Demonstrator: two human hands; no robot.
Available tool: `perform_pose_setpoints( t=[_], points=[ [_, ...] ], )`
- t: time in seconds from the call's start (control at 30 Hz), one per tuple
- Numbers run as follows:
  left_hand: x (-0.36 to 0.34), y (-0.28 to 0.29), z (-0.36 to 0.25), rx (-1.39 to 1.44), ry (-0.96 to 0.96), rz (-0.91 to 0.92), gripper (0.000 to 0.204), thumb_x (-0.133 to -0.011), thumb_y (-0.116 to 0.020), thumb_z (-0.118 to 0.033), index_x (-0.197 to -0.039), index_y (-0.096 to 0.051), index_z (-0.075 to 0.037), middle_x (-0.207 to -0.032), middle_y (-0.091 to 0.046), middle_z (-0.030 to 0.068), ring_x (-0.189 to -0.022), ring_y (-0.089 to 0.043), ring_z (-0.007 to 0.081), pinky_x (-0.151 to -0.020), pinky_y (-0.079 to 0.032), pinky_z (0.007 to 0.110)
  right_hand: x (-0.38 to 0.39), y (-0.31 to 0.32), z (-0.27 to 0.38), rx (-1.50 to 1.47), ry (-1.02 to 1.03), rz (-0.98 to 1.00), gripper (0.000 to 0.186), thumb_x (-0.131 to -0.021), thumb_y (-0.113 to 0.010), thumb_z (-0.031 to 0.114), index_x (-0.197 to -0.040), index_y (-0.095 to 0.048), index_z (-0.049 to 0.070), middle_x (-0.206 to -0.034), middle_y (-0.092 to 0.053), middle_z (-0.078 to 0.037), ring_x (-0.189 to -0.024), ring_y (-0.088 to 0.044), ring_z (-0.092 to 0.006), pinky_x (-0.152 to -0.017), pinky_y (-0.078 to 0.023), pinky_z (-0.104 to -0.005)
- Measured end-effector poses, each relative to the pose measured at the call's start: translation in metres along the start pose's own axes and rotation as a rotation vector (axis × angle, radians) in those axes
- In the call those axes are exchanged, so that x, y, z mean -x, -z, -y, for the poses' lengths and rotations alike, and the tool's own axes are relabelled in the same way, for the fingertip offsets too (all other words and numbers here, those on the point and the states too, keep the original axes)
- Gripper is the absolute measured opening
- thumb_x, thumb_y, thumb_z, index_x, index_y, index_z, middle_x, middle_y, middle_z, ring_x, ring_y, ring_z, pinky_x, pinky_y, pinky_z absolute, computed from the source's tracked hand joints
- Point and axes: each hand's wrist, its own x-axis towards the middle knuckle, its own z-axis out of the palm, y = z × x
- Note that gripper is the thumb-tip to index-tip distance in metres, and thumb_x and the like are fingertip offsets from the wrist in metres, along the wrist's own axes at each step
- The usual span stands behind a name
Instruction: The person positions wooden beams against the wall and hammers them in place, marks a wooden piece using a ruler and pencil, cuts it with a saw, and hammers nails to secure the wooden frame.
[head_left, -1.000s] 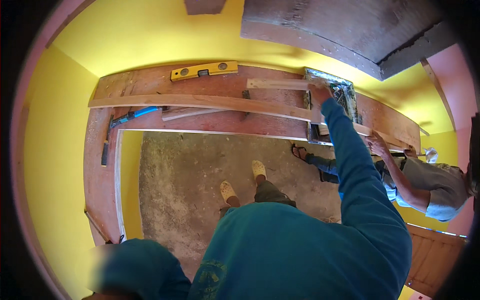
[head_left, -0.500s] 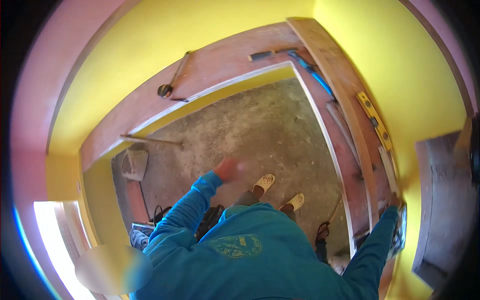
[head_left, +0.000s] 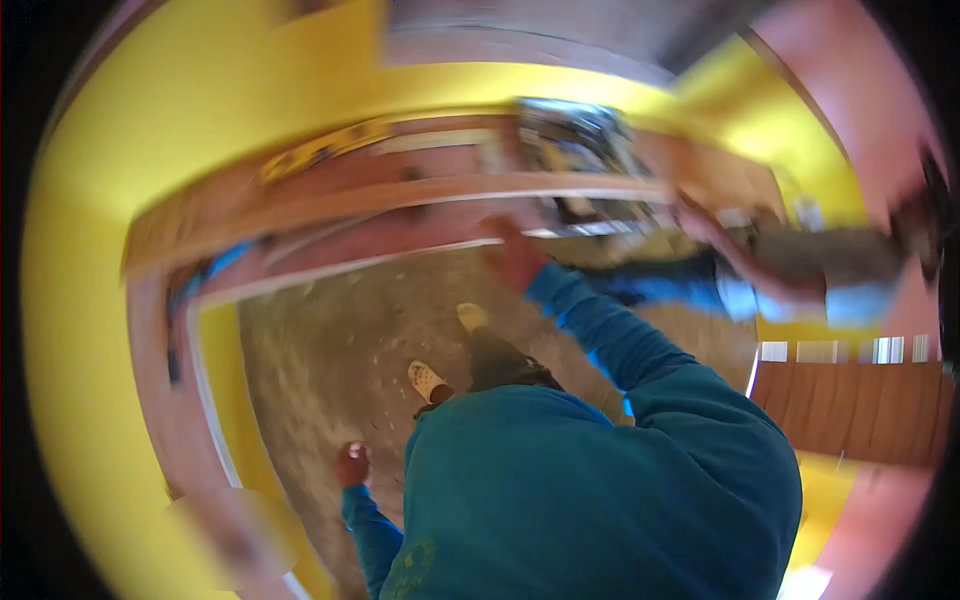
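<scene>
My right hand [head_left: 512, 255], smeared by motion, hangs in front of the bench's near edge, below a long wooden board [head_left: 380, 197] lying along the bench. My left hand [head_left: 352, 462] is low at my left side over the concrete floor, fingers curled; whether it holds something is unclear. On the bench [head_left: 320, 245] lie a yellow level [head_left: 310, 152], a short pale strip [head_left: 430, 140], a blue-handled tool [head_left: 228, 258] and a metal tray [head_left: 575, 135] of jumbled items, all blurred.
A co-worker [head_left: 830, 260] at the right reaches a hand [head_left: 690, 212] to the board's right end. Yellow walls [head_left: 90, 300] back the bench, which turns toward me on the left. A dark panel [head_left: 560, 30] is above; a brown wooden panel [head_left: 850, 400] is at right.
The view swung aside and back. My right hand has come off the wood by the tray and moved nearer my body. My left hand, raised half a second ago, has lowered to my side.
</scene>
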Motion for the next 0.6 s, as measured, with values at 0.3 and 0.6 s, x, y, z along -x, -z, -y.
perform_pose_setpoints(
  t=[0.3,0.6],
  points=[
    [-0.161,0.002,-0.101,-0.334,-0.49,0.81,0.021,-0.069,-0.054,-0.024,-0.074,-0.058,-0.004,-0.071,-0.059,0.012,-0.067,-0.059,0.0225,-0.061,-0.045,0.032,0.182,0.06,0.09,0.15,-1.078,0.133,0.029,-0.071,-0.046,0.035,-0.068,-0.055,0.008,-0.072,-0.055,-0.015,-0.067,-0.053,-0.0344,-0.056,-0.043,-0.0444],
    [-0.174,-0.037,-0.233,-0.983,-1.006,1.19,0.018,-0.071,-0.049,-0.023,-0.071,-0.058,-0.007,-0.07,-0.057,0.014,-0.069,-0.056,0.0293,-0.059,-0.043,0.034,0.346,0.084,0.141,0.544,-1.645,-0.804,0.021,-0.068,-0.051,0.028,-0.069,-0.052,0.007,-0.069,-0.054,-0.014,-0.063,-0.053,-0.0326,-0.055,-0.043,-0.041]
  ],
)
